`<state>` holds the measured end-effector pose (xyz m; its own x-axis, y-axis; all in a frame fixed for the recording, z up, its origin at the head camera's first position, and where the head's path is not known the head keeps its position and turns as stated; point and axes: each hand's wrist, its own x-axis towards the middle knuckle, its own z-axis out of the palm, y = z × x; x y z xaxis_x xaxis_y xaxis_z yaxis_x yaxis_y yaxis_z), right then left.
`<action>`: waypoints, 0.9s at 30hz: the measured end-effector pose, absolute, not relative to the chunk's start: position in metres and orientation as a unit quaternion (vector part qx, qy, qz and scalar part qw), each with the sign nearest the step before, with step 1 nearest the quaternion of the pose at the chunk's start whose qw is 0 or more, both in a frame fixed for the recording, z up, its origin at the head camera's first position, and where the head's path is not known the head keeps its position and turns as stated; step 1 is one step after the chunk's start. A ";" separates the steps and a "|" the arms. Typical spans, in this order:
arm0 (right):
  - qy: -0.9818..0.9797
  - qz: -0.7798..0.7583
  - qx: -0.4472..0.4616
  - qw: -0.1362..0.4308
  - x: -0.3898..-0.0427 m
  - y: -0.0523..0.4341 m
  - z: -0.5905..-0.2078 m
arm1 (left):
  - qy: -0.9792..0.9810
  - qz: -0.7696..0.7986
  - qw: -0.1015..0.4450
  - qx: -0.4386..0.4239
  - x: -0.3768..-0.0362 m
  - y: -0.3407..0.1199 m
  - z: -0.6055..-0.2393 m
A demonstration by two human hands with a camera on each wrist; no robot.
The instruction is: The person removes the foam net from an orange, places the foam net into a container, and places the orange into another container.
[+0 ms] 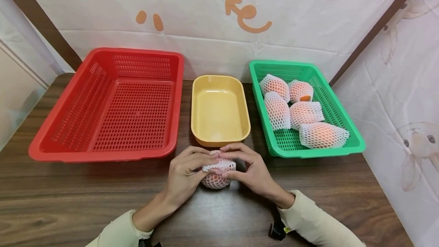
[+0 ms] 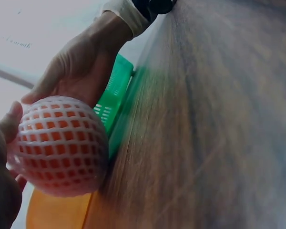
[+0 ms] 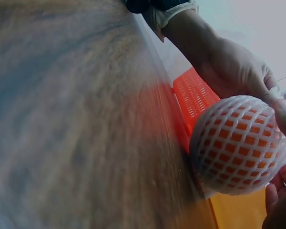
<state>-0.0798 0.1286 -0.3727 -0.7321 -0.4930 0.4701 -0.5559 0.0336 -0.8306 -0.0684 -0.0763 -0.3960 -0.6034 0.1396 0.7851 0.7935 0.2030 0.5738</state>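
Three containers stand along the back of the wooden table [image 1: 68,197]: a red basket [image 1: 106,106], a green basket [image 1: 346,125] with five netted fruits, and a yellow tub [image 1: 219,109] between them. Just before the tub, left hand [image 1: 185,176] and right hand [image 1: 248,170] together pinch the foam net on one round fruit [image 1: 216,174] resting on the table. Judged light, firm and bruisable; the soft net stretches, so grip its loose upper rim.
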 end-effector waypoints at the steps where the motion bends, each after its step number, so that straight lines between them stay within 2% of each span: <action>1: -0.714 0.597 0.363 0.031 -0.080 0.128 -0.374 | -0.710 -0.542 0.308 -0.327 -0.069 -0.075 -0.396; 5: -0.700 0.614 0.359 0.064 -0.079 0.125 -0.376 | -0.698 -0.548 0.327 -0.324 -0.069 -0.073 -0.396; 8: -0.695 0.616 0.358 0.098 -0.079 0.124 -0.376 | -0.706 -0.548 0.316 -0.318 -0.067 -0.072 -0.394; 15: -0.712 0.600 0.335 0.145 -0.078 0.126 -0.373 | -0.768 -0.515 0.216 -0.312 -0.060 -0.071 -0.390; 18: -0.719 0.597 0.322 0.150 -0.077 0.126 -0.372 | -0.780 -0.511 0.193 -0.306 -0.058 -0.071 -0.390; 24: -0.711 0.592 0.345 0.156 -0.077 0.123 -0.372 | -0.764 -0.540 0.218 -0.277 -0.058 -0.070 -0.391; 27: -0.714 0.593 0.346 0.133 -0.077 0.123 -0.372 | -0.759 -0.544 0.234 -0.269 -0.060 -0.071 -0.391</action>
<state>-0.0769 0.1233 -0.3722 -0.7247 -0.3362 0.6015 -0.6529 0.0561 -0.7554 -0.0597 -0.0708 -0.3911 -0.7450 0.1545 0.6489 0.6641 0.2633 0.6997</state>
